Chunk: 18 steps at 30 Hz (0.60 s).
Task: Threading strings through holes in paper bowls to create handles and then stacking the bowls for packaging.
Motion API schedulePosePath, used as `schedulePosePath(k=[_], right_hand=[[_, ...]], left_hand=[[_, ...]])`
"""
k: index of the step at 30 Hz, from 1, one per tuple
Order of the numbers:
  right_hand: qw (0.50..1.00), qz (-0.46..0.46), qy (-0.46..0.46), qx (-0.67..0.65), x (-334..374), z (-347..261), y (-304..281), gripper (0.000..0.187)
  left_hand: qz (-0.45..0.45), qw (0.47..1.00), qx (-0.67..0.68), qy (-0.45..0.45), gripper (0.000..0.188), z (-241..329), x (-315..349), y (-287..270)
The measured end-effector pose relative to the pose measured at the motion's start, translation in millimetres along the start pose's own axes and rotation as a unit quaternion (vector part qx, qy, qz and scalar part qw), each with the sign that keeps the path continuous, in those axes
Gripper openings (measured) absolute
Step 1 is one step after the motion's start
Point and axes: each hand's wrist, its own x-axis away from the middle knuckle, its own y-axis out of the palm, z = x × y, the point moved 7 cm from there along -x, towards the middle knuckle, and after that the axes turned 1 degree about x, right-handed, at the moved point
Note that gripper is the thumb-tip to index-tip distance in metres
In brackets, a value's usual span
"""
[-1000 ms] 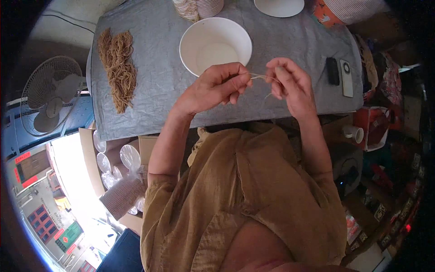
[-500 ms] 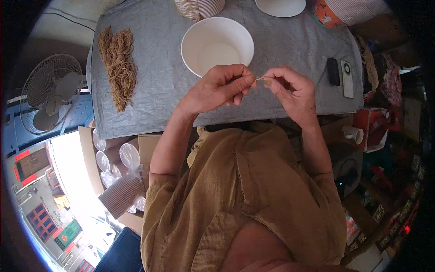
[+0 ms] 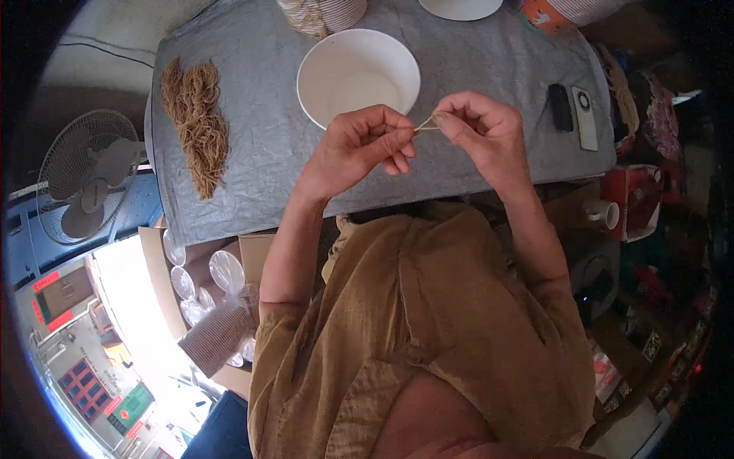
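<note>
Fan [image 3: 88,176]: a little past nine o'clock on my feed, its round wire cage beside the table's left end.
Carton [image 3: 157,275]: between eight and nine o'clock, below the table edge; I see a striped stack [image 3: 218,340] in clear wrap slanting across it.
Brown twine bundle [image 3: 197,130]: at ten o'clock, lying on the grey tablecloth [image 3: 260,115], well apart from both hands.
Ribbed stack [image 3: 342,14]: just short of twelve, cut off by my upper border.
White tub [image 3: 359,73]: at twelve, mouth toward my camera. The knuckles below overlap its near rim; I cannot tell whether they touch.
Left hand [image 3: 359,149]: at twelve, nearer my centre than the tub; thumb and index finger pinch the strand, the other fingers curled loosely.
Thin pale strand [image 3: 428,125]: at one o'clock, stretched between the two hands' fingertips, apparently doubled, too fine for me to make out any knot.
White disc [image 3: 461,6]: near one, at the top border.
Right hand [image 3: 485,138]: just short of two, thumb and forefinger nipping the strand's other end.
Dark case [image 3: 560,107]: at two, on the cloth, just beside a slim white device [image 3: 585,118].
White mug [image 3: 602,214]: at three, next to a red box [image 3: 638,191].
</note>
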Motion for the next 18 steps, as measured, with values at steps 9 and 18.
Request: schedulePosePath(k=[9,18], right_hand=[[0.919,-0.062,0.197,-0.335,-1,40,25,0.013],[0.876,-0.09,0.243,-0.407,4,51,47,0.011]], left_hand=[[0.074,0.992,-0.063,0.078,0.011,4,6,2],[0.171,0.957,-0.147,0.181,0.01,6,15,-2]])
